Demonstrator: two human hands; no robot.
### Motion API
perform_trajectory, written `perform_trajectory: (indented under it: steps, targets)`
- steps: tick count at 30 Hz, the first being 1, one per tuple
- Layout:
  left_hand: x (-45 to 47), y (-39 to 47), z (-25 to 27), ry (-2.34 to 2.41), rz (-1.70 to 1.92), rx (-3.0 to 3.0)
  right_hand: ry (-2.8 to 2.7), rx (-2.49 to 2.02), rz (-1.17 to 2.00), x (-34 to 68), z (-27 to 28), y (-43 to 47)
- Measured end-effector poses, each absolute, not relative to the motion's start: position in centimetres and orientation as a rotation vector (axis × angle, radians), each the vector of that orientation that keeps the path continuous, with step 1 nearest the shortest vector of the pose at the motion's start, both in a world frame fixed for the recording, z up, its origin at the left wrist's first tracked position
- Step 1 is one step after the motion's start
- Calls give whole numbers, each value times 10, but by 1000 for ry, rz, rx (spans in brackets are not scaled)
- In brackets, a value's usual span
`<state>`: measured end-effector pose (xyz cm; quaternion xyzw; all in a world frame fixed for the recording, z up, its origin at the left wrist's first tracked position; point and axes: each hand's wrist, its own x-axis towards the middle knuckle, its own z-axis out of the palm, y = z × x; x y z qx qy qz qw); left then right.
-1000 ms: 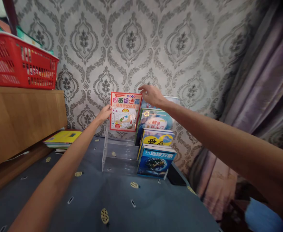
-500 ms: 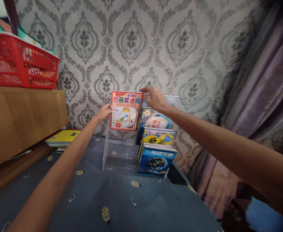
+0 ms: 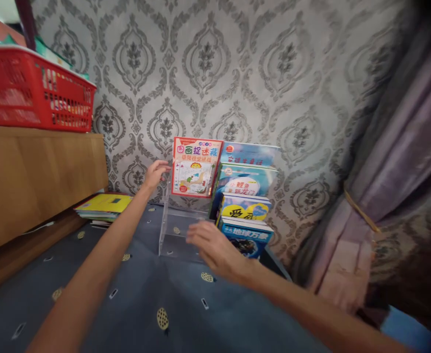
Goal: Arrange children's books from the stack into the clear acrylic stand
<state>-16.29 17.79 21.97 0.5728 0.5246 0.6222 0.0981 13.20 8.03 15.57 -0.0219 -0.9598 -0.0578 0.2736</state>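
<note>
A clear acrylic book rack (image 3: 163,228) stands on the dark blue cloth. On its top tier at the left, a red-bordered picture book (image 3: 195,176) stands upright. My left hand (image 3: 157,175) is beside that book's left edge, its fingers stretched out and gripping nothing. My right hand (image 3: 218,249) hovers in front of the lower tiers, fingers extended and holding nothing. It partly hides a blue book with a globe (image 3: 250,240). Stepped up behind this are a yellow and blue book (image 3: 243,210), a green-blue book (image 3: 242,182) and a light blue book (image 3: 252,153).
A stack of thin books (image 3: 105,205) with a yellow cover on top lies at the left by a wooden cabinet (image 3: 42,181). On the cabinet sits a red plastic basket (image 3: 35,90). Patterned wallpaper rises behind the rack, and a tied curtain (image 3: 351,235) hangs at the right.
My right hand has left the top right corner of the red-bordered book and moved down in front of the rack. My left hand has come slightly away from the book's edge.
</note>
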Motion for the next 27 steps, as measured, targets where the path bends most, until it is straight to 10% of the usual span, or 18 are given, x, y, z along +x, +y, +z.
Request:
perform_trajectory:
  steps: [10,16,27]
  targets:
    - [-230,102,100,2416,1476,1757,-2448,-338,331,182,-18,31]
    - [-276,86,66,2898,455,1709,-2324,-380,395,183,-33,24]
    - [-272,84,64,2972,359,1858,-2295,-354,296,188,-38,26]
